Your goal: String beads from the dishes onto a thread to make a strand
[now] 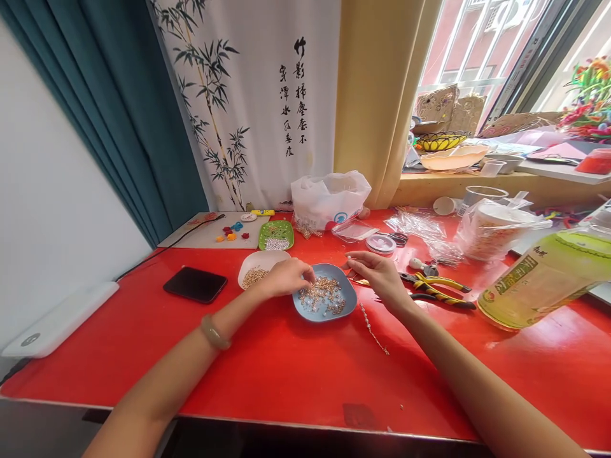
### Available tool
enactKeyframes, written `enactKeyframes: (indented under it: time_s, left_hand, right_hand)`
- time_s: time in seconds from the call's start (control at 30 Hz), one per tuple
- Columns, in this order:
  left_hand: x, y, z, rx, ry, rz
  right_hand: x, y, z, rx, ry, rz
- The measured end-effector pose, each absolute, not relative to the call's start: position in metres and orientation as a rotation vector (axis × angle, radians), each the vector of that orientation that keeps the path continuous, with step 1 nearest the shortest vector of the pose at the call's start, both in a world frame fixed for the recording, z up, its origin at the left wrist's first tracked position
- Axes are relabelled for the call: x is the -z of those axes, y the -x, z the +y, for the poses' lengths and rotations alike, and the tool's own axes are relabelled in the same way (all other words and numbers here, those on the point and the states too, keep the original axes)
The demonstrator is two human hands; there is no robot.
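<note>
My left hand (292,277) reaches over the left rim of a blue dish (305,313), fingers bent and pinched together just above the beads (323,296). These are small gold and clear or pearly beads; whatever the fingertips hold is too small to name. To the right of the dish, my right hand (377,275) is raised with thumb and forefinger closed in a pinch. A tiny pale spot shows at its fingertips, but I cannot make out what it is. Below that hand a thin beaded strand (368,326) trails over the red table; its link to the fingers is unclear.
A white dish (258,261) of gold beads and a green tray (277,235) stand behind the left hand. Yellow-black pliers (439,286) and a large yellow-green bottle (544,273) lie to the right. A phone (195,284) rests at left, a plastic bag (329,194) behind.
</note>
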State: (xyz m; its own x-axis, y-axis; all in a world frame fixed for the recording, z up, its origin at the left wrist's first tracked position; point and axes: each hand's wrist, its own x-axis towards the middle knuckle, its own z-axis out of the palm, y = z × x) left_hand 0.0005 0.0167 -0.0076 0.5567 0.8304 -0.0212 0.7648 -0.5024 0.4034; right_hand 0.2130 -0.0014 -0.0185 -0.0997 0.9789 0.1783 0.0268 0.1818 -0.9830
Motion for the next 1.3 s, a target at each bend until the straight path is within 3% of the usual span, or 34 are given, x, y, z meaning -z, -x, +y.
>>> enactKeyframes:
  time_s: [0.47,1.1,1.3]
  left_hand:
    - [0.011,-0.004,0.012,-0.186,-2.480,1.323]
    - [0.020,0.001,0.029,-0.633,-1.791,0.970]
    - [0.018,0.001,0.029,-0.626,-1.882,1.046]
  right_hand:
    - [0.015,-0.212,-0.005,-1.155,1.039,-1.400]
    - [0.014,-0.210,-0.008,-1.205,1.087,-1.510]
    - [0.015,-0.209,-0.007,-1.252,1.160,-1.529]
